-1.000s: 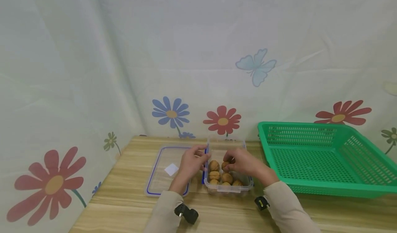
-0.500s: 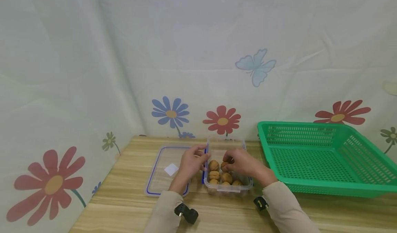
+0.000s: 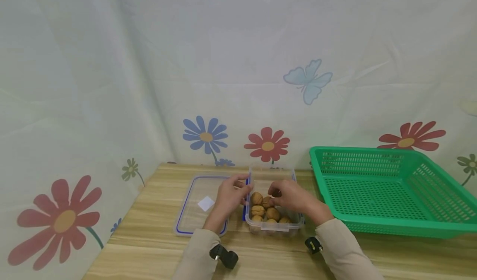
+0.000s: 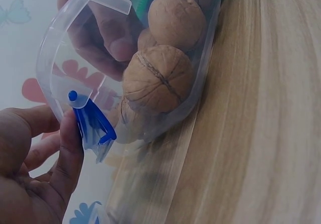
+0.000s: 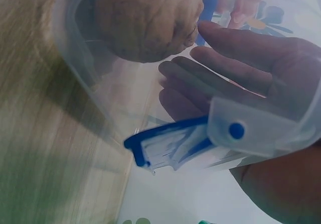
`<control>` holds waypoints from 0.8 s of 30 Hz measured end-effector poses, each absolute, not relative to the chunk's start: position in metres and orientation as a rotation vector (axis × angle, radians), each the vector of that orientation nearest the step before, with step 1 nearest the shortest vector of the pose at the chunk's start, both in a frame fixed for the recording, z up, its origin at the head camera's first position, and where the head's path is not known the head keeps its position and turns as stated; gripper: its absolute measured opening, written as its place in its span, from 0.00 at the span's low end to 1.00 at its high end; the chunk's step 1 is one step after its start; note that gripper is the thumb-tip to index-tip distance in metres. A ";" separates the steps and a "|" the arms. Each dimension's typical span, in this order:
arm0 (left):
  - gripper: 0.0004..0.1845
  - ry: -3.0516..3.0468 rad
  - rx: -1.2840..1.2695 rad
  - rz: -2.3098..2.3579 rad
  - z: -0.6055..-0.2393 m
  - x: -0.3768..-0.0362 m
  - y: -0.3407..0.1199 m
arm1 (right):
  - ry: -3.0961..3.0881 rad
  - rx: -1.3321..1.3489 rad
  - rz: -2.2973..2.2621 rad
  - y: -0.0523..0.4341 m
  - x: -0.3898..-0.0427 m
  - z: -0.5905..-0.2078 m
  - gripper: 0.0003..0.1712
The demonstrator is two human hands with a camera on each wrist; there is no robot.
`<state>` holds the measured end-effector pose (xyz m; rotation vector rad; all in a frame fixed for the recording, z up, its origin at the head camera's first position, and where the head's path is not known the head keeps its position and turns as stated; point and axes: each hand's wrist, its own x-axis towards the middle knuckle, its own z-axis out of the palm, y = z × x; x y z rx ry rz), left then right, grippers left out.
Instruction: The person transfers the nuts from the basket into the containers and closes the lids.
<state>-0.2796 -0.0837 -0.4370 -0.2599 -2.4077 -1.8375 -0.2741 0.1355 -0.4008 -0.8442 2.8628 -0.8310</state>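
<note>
A clear plastic container point(image 3: 274, 227) holding several walnuts point(image 3: 272, 213) stands on the wooden table. My left hand point(image 3: 242, 189) grips the container's left wall, with the thumb on its blue clip point(image 4: 90, 126). My right hand point(image 3: 275, 191) reaches into the container from the right. Its relaxed fingers point(image 5: 241, 48) hover just over the walnuts point(image 5: 143, 18) and hold none of them. In the left wrist view the walnuts point(image 4: 158, 81) press against the clear wall, with the right hand's fingers dim behind it.
The container's clear lid point(image 3: 193, 213), blue-rimmed with a white label, lies flat to the left. A large green mesh basket point(image 3: 372, 189) sits at the right. A flowered cloth hangs behind and to the left of the table point(image 3: 149, 247).
The walnut that my right fingers pinched has dropped among the others, and the fingers have lifted slightly off it. My left hand has stayed on the container's side.
</note>
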 end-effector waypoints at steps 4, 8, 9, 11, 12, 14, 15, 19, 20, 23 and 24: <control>0.21 -2.409 -0.259 -1.833 -0.435 -0.279 -0.083 | 2.873 -0.825 -0.850 0.137 -0.274 -0.400 0.09; 0.21 -2.426 -0.264 -1.817 -0.433 -0.278 -0.083 | 2.872 -0.783 -0.900 0.137 -0.273 -0.398 0.10; 0.21 -2.431 -0.264 -1.812 -0.432 -0.278 -0.083 | 2.872 -0.781 -0.915 0.138 -0.273 -0.398 0.11; 0.21 -2.438 -0.269 -1.802 -0.430 -0.277 -0.084 | 2.869 -0.773 -0.952 0.138 -0.272 -0.396 0.11; 0.21 -2.438 -0.268 -1.803 -0.429 -0.277 -0.085 | 2.868 -0.767 -0.972 0.138 -0.271 -0.396 0.12; 0.20 -2.430 -0.270 -1.806 -0.427 -0.276 -0.086 | 2.867 -0.770 -1.010 0.138 -0.270 -0.394 0.13; 0.20 -2.425 -0.269 -1.808 -0.425 -0.276 -0.088 | 2.863 -0.773 -1.037 0.138 -0.270 -0.394 0.13; 0.20 -2.404 -0.281 -1.793 -0.419 -0.273 -0.095 | 2.850 -0.803 -1.151 0.137 -0.268 -0.389 0.13; 0.21 -2.405 -0.279 -1.784 -0.416 -0.272 -0.098 | 2.851 -0.795 -1.181 0.136 -0.267 -0.387 0.13; 0.21 -2.388 -0.293 -1.755 -0.407 -0.268 -0.109 | 2.858 -0.781 -1.267 0.131 -0.264 -0.382 0.15; 0.21 -2.387 -0.291 -1.738 -0.404 -0.267 -0.113 | 2.857 -0.767 -1.302 0.129 -0.263 -0.380 0.16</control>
